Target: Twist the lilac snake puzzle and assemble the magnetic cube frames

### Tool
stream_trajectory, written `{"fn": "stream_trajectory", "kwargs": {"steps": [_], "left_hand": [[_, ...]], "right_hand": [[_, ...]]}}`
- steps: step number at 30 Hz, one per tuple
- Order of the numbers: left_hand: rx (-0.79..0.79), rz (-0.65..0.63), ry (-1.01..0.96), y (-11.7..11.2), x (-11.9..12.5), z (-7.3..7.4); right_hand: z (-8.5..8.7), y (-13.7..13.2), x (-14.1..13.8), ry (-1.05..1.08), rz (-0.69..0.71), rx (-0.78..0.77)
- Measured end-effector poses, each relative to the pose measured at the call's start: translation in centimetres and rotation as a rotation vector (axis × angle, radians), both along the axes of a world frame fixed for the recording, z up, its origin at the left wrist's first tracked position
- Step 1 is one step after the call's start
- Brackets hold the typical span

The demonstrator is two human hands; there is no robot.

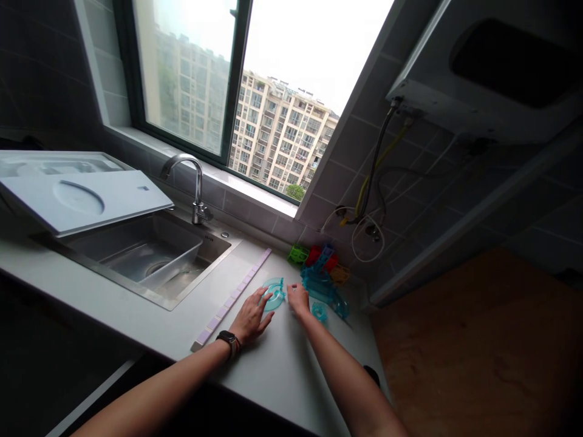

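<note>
My left hand (252, 315) lies flat on the white counter (273, 364), fingers spread, its fingertips on the edge of a round translucent teal plastic piece (274, 294). A dark watch sits on that wrist. My right hand (298, 299) is curled beside the same teal piece on its right side, fingers bent and pinching at something small that I cannot make out. A pile of coloured plastic toy pieces (321, 270) in green, red, blue and orange lies just behind and right of my hands, with a small teal ring (319, 312) near my right wrist.
A steel sink (150, 255) with a tap (195, 188) is set in the counter at left, a white board (86, 197) resting over its far end. A long pale strip (232, 297) lies between sink and hands. Window behind; hoses and a heater hang at right.
</note>
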State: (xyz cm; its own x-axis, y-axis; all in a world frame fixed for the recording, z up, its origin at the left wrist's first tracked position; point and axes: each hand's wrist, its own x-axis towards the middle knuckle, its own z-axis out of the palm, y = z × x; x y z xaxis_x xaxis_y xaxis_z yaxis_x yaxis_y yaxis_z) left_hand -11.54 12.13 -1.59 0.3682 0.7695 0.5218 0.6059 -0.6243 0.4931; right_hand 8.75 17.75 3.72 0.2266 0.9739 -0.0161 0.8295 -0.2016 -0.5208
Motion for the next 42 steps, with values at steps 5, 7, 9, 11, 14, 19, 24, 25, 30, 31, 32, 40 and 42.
{"fn": "stream_trajectory", "kwargs": {"steps": [5,7,9,11,14,19,24,25,30,31,32,40,42], "left_hand": [[-0.013,-0.007,0.004,0.3,0.1,-0.3],[-0.020,-0.006,0.008,0.4,0.1,-0.4],[-0.028,-0.013,0.015,0.3,0.0,-0.3],[-0.035,-0.023,0.025,0.2,0.0,-0.1],[-0.044,-0.020,0.033,0.0,-0.1,0.1],[-0.042,-0.019,0.028,-0.1,-0.2,0.3],[-0.041,-0.029,-0.007,0.0,-0.2,-0.1],[-0.043,-0.034,-0.017,0.0,-0.1,-0.2],[-0.049,-0.105,-0.077,-0.1,-0.5,0.6],[-0.048,-0.133,-0.090,-0.4,-0.6,0.9],[-0.048,-0.164,-0.103,-1.0,-0.6,1.4],[-0.368,-0.199,-0.410,-9.6,2.5,2.9],[-0.535,-0.106,-0.545,-11.0,2.8,2.9]], "right_hand": [[4.1,2.7,5.3,-0.253,0.010,-0.080],[5.2,3.3,7.1,-0.338,0.042,-0.129],[5.7,3.4,8.3,-0.411,0.069,-0.182],[5.6,3.1,8.8,-0.471,0.095,-0.217],[5.1,2.1,9.0,-0.539,0.154,-0.204],[5.6,0.5,9.3,-0.576,0.271,-0.079],[8.3,-1.4,9.0,-0.504,0.342,0.097],[8.8,-2.2,8.7,-0.474,0.357,0.134],[8.5,-7.5,5.7,-0.236,0.458,0.236],[7.9,-8.6,5.0,-0.174,0.465,0.238],[7.0,-9.7,4.2,-0.110,0.462,0.235],[0.3,-16.7,-0.8,0.395,0.230,0.243],[-0.1,-17.9,-1.2,0.452,0.191,0.244]]}}
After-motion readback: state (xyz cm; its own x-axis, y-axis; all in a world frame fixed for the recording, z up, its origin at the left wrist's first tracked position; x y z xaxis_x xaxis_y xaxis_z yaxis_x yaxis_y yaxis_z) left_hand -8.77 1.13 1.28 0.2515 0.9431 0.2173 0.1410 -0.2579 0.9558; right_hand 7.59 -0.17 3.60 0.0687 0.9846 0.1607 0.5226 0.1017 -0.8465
